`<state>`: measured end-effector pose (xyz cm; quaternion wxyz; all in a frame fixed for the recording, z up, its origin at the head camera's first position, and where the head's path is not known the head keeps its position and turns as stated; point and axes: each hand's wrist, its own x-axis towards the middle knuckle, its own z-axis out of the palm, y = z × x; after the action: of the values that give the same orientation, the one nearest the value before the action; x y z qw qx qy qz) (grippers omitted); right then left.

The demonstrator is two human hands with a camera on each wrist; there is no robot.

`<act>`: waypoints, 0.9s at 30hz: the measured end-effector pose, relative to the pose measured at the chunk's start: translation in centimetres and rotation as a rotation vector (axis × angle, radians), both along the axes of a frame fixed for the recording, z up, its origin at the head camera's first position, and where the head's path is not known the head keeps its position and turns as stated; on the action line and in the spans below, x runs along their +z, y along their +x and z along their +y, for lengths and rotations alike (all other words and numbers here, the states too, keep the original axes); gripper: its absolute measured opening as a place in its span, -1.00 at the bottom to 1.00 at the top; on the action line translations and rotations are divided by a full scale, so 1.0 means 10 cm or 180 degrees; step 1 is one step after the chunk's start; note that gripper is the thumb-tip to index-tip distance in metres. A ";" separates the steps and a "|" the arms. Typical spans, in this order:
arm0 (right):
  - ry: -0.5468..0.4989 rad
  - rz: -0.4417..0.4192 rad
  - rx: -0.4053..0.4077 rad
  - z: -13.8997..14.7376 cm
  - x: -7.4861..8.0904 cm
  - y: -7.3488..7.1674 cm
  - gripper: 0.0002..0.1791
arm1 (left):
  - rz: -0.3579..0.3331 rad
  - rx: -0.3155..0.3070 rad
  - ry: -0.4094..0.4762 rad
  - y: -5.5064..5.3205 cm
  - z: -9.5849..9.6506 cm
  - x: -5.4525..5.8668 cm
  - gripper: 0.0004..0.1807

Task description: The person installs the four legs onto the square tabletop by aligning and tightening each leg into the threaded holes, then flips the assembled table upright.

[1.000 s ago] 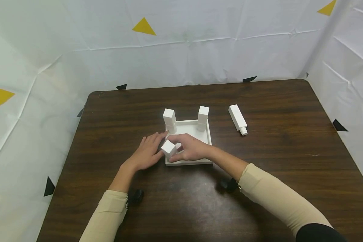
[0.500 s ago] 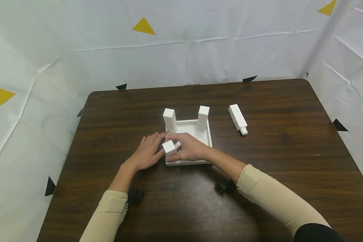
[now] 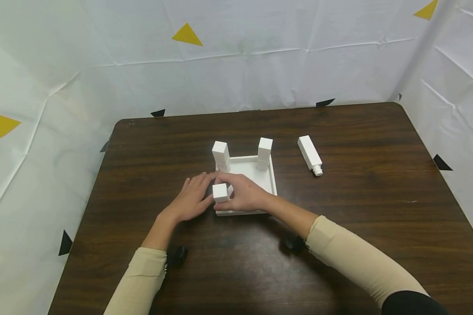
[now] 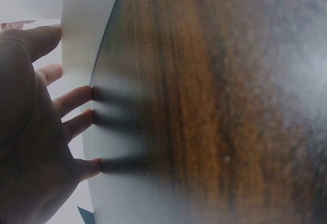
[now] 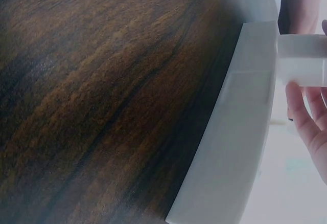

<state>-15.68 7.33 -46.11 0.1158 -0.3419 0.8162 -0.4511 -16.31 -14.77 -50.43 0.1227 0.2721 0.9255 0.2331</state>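
A white square tabletop with a raised rim (image 3: 274, 181) lies upside down on the brown table. Square white legs stand at its far left (image 3: 221, 154) and far right (image 3: 265, 151) corners. My right hand (image 3: 245, 192) holds a third white leg (image 3: 220, 192) upright at the near left corner, thumb on the near side and fingers on the far side. In the right wrist view this leg (image 5: 301, 65) rises from the corner, its base close to the rim. My left hand (image 3: 193, 199) lies with fingers spread along the tabletop's left side, fingertips at its edge.
A fourth white leg (image 3: 310, 154) with a threaded peg at one end lies on the table to the right of the tabletop. White sheeting (image 3: 260, 78) with yellow and black triangles hangs behind and at both sides of the brown table (image 3: 358, 183).
My right hand has twisted the near left leg, whose top now faces square to the tabletop, and shifted slightly left. My left hand has stayed in place.
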 end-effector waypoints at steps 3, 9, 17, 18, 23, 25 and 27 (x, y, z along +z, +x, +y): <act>0.0109 0.0060 0.0008 0.00 0.00 0.00 -0.53 | 0.0003 0.0001 -0.0016 0.00 0.00 0.00 -0.30; 0.0173 -0.0097 0.0196 0.04 0.01 -0.03 -0.36 | -0.0012 -0.0007 -0.0029 0.01 0.00 0.02 -0.32; -0.0008 -0.0261 0.0631 0.14 0.05 -0.10 -0.36 | 0.0014 -0.0036 0.0058 0.00 0.00 0.02 -0.29; -0.0005 -0.0284 0.0662 0.15 0.05 -0.11 -0.36 | 0.0020 -0.0040 0.0059 0.00 0.00 0.02 -0.29; -0.0072 -0.0467 0.0852 0.18 0.08 -0.12 -0.35 | 0.0002 -0.0038 0.0058 0.00 0.00 0.03 -0.31; -0.0105 -0.0539 0.0920 0.19 0.09 -0.12 -0.34 | 0.0001 -0.0044 0.0053 0.00 0.00 0.03 -0.32; -0.0111 -0.0588 0.0966 0.19 0.11 -0.12 -0.34 | 0.0000 -0.0050 0.0039 -0.01 0.00 0.03 -0.32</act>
<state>-16.89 9.25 -45.06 0.2511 -0.4203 0.7331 -0.4720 -16.38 -14.74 -50.11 0.1227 0.2800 0.9219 0.2378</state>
